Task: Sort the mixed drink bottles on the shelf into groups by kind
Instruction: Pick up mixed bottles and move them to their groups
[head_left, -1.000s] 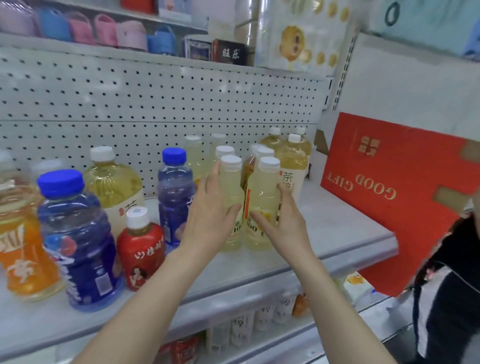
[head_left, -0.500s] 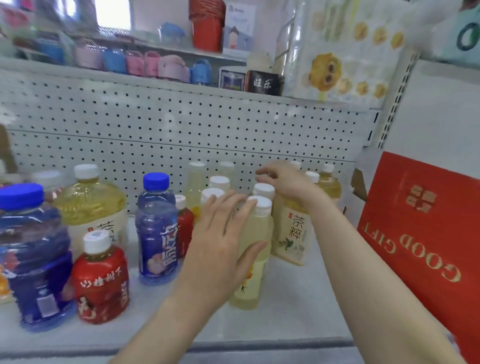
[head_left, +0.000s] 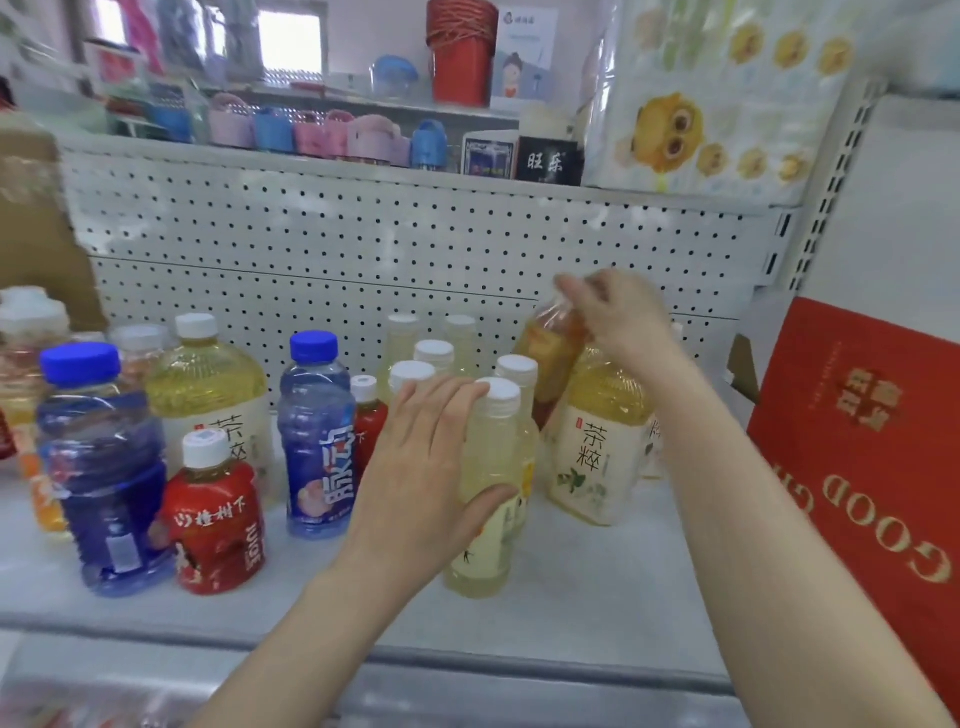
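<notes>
Pale bottles (head_left: 435, 357) grouped at shelf (head_left: 597, 587) centre; left hand (head_left: 426, 467) grasps front pale bottle (head_left: 498, 452); right hand (head_left: 623, 317) pinches raised amber bottle (head_left: 550, 353); left end mixed.

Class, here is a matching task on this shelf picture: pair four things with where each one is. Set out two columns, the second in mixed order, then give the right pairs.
Things
1. amber bottle
2. pale yellow bottle
3. small red bottle
4. red gift box

Places
a. stands near the front edge of the shelf, at the left
b. tilted above the other bottles, gripped at its top by the right hand
c. at the shelf's right end
d. upright on the shelf, held by the left hand

Pairs: 1-b, 2-d, 3-a, 4-c
</notes>
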